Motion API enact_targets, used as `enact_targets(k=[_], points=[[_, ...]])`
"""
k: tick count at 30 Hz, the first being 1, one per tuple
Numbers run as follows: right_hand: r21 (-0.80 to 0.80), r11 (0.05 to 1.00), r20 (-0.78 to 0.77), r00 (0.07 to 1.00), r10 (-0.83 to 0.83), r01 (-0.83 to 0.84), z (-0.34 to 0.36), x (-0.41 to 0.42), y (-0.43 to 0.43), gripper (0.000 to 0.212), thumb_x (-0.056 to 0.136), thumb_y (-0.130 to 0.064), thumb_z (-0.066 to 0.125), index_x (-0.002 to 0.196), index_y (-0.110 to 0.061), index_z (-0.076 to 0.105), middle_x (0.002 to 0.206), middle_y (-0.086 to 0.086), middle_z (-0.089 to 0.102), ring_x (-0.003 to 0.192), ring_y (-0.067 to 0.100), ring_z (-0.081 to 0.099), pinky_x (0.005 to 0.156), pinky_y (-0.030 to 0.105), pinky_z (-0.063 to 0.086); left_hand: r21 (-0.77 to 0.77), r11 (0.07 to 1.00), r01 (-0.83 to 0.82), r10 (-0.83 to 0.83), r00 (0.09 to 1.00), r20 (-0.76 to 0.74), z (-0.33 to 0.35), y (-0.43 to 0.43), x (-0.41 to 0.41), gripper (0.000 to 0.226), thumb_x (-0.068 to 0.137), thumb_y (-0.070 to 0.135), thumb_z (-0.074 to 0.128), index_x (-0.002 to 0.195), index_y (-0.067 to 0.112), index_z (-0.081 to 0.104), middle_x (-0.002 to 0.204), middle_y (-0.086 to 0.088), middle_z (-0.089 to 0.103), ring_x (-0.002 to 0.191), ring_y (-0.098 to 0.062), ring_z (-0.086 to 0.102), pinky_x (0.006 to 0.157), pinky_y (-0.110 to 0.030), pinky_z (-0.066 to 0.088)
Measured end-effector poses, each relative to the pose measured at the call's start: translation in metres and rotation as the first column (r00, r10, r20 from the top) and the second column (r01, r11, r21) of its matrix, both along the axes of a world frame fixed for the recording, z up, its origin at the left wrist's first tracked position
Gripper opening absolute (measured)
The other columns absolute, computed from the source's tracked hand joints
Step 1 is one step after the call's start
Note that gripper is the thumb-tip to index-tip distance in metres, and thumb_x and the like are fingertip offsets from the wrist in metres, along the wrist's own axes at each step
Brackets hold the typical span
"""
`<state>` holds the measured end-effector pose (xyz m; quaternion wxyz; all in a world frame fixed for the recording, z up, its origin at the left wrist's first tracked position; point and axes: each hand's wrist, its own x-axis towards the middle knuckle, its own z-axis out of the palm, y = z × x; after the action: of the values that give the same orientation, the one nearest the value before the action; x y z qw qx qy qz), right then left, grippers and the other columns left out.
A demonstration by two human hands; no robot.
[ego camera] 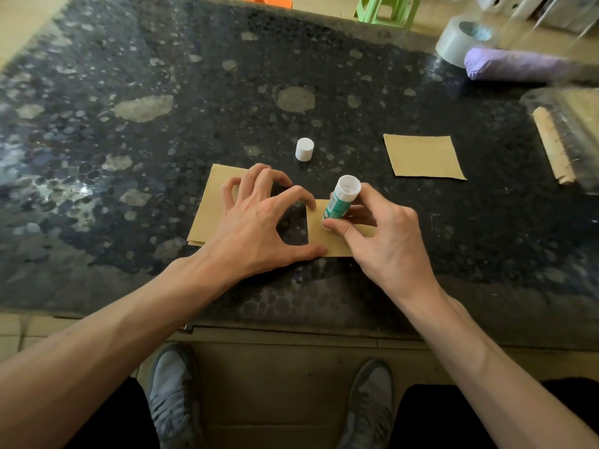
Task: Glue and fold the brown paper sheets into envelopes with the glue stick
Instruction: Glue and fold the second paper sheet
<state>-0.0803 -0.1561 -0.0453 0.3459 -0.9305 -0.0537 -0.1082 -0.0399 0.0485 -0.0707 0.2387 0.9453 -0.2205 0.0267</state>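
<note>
- Right hand (385, 234): grips glue stick (341, 202), lower end on brown sheet (316, 235);
- Left hand (256, 222): fingers spread wide, tips pressing sheet;
- White cap (304, 150): upright on bench (194, 92), 12 o'clock of hands;
- Folded brown piece (423, 157): 2 o'clock

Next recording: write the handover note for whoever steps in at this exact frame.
Hands: left hand presses its fingertips on the brown paper, pinning it to the table. The right hand grips the uncapped glue stick, lower end on the paper.
Things: the cap stands behind the hands. A second piece lies apart to the right.
Done: stick uncapped and set to the paper. Cannot tell whether the second piece is a finished envelope.
Left: glue, fold, press, recap.
</note>
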Motion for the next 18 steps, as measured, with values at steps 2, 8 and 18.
enact_targets(k=[2,8,18], points=[[0.009,1.0,-0.013,1.0,0.002,-0.002,-0.002,0.002,0.001,0.032,0.089,-0.027,0.083,0.117,-0.018,0.068,0.109,-0.007,0.076,0.101,0.007,0.072,0.091,0.036,0.06,-0.003,1.0,0.001,-0.001,1.0,0.003,0.0,0.0,0.0,0.073,0.063,0.094,0.051,0.12,0.049,0.057,0.128,0.012,0.04,0.142,-0.015,0.023,0.108,-0.036,0.009],[0.004,1.0,-0.041,0.999,-0.008,0.008,-0.001,0.011,0.001,0.031,0.091,-0.022,0.08,0.119,-0.019,0.067,0.109,-0.005,0.076,0.102,0.01,0.072,0.091,0.039,0.06,-0.011,1.0,-0.003,0.004,1.0,0.019,-0.001,0.0,0.0,0.071,0.064,0.092,0.055,0.12,0.049,0.058,0.127,0.012,0.041,0.142,-0.015,0.025,0.111,-0.039,0.011],[-0.031,0.999,-0.009,0.999,-0.04,0.04,-0.004,0.014,0.005,0.036,0.09,-0.029,0.082,0.12,-0.018,0.067,0.113,-0.005,0.076,0.102,0.012,0.072,0.092,0.038,0.061,-0.005,1.0,0.0,0.001,1.0,0.009,-0.002,0.0,0.001,0.071,0.063,0.092,0.054,0.12,0.049,0.058,0.128,0.012,0.04,0.142,-0.015,0.024,0.11,-0.038,0.011]])
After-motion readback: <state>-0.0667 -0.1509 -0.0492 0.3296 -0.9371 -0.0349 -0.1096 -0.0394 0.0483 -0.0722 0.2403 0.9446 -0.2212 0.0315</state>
